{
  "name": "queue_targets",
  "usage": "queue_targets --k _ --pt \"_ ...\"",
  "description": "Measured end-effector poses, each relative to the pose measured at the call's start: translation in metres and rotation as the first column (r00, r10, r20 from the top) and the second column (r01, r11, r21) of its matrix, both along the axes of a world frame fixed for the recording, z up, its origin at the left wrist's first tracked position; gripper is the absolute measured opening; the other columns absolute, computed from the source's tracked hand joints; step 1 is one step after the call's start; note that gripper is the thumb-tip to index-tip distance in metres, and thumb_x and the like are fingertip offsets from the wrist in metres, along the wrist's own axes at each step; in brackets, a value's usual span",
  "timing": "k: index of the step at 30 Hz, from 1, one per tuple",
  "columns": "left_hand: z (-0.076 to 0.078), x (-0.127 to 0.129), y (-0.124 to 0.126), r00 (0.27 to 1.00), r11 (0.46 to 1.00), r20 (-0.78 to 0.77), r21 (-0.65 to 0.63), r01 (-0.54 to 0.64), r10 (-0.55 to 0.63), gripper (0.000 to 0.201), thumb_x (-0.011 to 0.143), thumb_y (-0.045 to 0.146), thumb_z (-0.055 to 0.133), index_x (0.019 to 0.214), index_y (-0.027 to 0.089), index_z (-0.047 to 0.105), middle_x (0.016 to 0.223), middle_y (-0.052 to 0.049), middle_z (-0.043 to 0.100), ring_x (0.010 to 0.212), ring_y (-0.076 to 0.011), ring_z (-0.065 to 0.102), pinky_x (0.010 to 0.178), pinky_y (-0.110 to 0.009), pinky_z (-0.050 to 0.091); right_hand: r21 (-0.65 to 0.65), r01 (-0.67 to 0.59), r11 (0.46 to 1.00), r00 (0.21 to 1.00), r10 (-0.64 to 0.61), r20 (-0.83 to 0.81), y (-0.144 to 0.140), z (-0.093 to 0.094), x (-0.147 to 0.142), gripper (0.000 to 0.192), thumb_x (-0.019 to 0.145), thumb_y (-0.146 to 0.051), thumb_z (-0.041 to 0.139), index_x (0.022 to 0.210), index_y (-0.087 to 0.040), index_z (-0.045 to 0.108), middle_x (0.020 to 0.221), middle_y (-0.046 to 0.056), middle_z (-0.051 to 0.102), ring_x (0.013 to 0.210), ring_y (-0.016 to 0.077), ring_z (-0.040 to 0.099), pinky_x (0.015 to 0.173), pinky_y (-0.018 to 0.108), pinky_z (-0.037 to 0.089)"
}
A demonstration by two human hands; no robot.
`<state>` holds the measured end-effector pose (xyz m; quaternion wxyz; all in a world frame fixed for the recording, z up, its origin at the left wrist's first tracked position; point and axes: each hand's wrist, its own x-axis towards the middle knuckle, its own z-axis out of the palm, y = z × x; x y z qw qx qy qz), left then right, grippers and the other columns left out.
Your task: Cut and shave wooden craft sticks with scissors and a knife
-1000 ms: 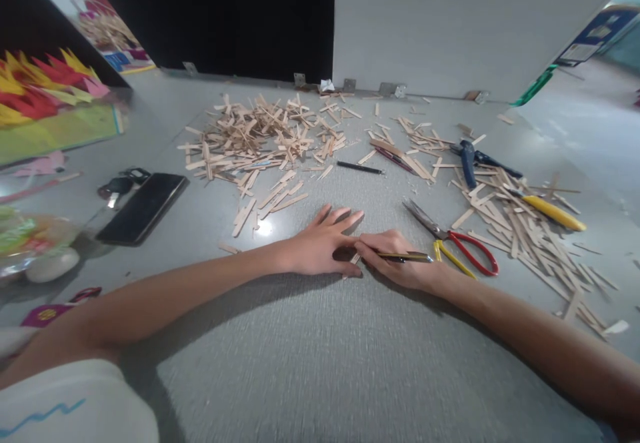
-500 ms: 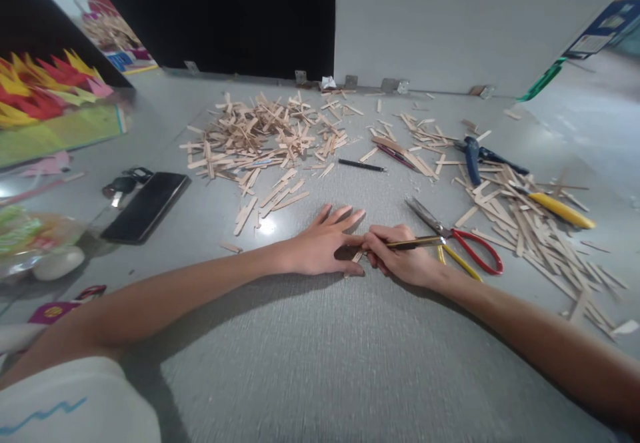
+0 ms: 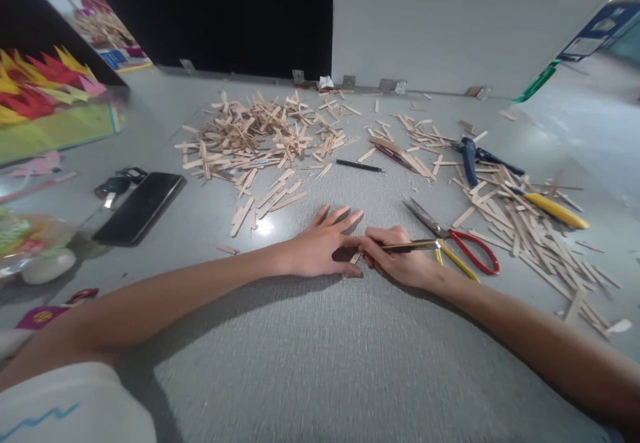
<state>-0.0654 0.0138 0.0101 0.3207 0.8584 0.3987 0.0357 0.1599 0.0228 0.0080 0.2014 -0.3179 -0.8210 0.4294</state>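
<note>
We press our left hand [image 3: 323,246] flat on the grey floor [image 3: 320,363], fingers spread, pinning a small wooden stick [image 3: 355,257] — only its end shows between the two hands. Our right hand [image 3: 397,259] is closed around a pencil [image 3: 407,246], its tip down at the stick. Just beyond the right hand lie red-handled scissors [image 3: 457,243]; farther off, a pile of sticks [image 3: 260,136] and a black phone [image 3: 140,206] at left.
</note>
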Motion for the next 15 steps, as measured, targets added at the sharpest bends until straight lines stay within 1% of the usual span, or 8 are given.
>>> queue_targets --k 4,7,10,13,15 --pt "-0.0001 0.0001 0.0001 1.000 1.000 -0.018 -0.011 -0.003 0.003 0.055 0.098 0.074 0.066 0.137 0.037 0.075 0.185 0.000 0.008 0.170 -0.0439 -0.001 0.134 -0.068 -0.003 0.058 -0.006 0.998 1.000 0.005 0.023 0.0000 0.0012 -0.0003 0.044 0.111 -0.036 0.043 0.069 -0.023 0.048 0.057 -0.005 0.054 0.050 0.0091 0.047 0.054 0.025 0.036" --pt "0.0011 0.0002 -0.0002 1.000 1.000 -0.025 -0.010 0.002 -0.002 0.054 0.098 0.075 0.065 0.131 0.034 0.078 0.185 0.001 0.008 0.170 -0.0440 -0.001 0.134 -0.067 -0.003 0.152 -0.045 0.987 0.999 0.042 0.024 0.0018 0.0013 0.0001 0.042 0.111 -0.035 0.043 0.071 -0.023 0.046 0.059 -0.005 0.049 0.052 0.0092 0.042 0.055 0.026 0.033" --pt "0.0024 0.0004 -0.0004 0.999 1.000 -0.036 -0.012 -0.013 0.012 0.053 0.097 0.073 0.068 0.131 0.033 0.078 0.185 -0.001 0.007 0.170 -0.0431 -0.001 0.135 -0.067 -0.004 0.234 -0.097 0.967 0.995 0.094 0.022 0.0039 0.0010 0.0005 0.041 0.113 -0.036 0.040 0.075 -0.023 0.049 0.062 -0.005 0.048 0.054 0.0097 0.041 0.057 0.027 0.033" --pt "0.0038 0.0008 -0.0001 0.999 0.999 -0.038 -0.023 -0.025 0.024 0.050 0.096 0.070 0.072 0.132 0.035 0.078 0.185 -0.001 0.007 0.171 -0.0417 -0.002 0.135 -0.067 -0.003 0.243 -0.145 0.959 0.989 0.136 0.056 0.0050 0.0006 0.0010 0.043 0.115 -0.036 0.037 0.078 -0.021 0.054 0.063 -0.004 0.051 0.054 0.0100 0.042 0.058 0.027 0.034" --pt "0.0047 0.0010 0.0003 0.999 1.000 -0.039 -0.021 -0.022 0.021 0.049 0.097 0.070 0.072 0.130 0.035 0.079 0.185 -0.001 0.007 0.171 -0.0417 -0.002 0.135 -0.068 -0.002 0.247 -0.152 0.957 0.988 0.138 0.072 0.0054 0.0000 0.0013 0.043 0.116 -0.036 0.037 0.081 -0.021 0.057 0.064 -0.003 0.054 0.055 0.0105 0.044 0.059 0.027 0.035"
